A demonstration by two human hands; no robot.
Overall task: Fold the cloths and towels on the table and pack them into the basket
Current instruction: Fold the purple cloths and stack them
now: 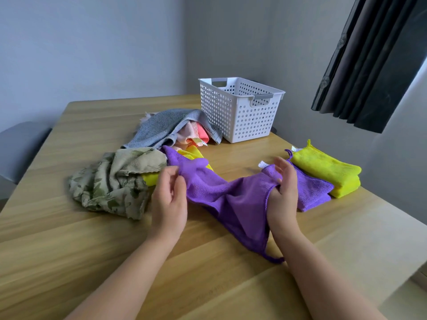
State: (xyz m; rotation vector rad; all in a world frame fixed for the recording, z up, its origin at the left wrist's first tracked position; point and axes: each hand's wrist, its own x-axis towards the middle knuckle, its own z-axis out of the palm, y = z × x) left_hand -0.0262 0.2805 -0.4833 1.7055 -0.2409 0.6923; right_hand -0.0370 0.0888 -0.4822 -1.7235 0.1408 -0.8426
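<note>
— Our two hands lie nearest: left hand (169, 199) at six o'clock, fingers curled, pinching the purple cloth (233, 199); right hand (283, 192) at five, fingers half open, gripping its hem, thumb hidden.
— We see that cloth slung between them over the table (69, 250). Folded ones?
— Three at three o'clock: one folded purple cloth (314, 192), two folded yellow cloths (328, 172), stacked.
— One basket (240, 116) at twelve, inside hidden. At ten, a heap: grey towel (159, 128), leaf-print cloth (115, 181), pink cloths (196, 135) we cannot count.

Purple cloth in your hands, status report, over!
Left hand, right hand both grip purple cloth. Not yet folded. Path to basket looks open.
</note>
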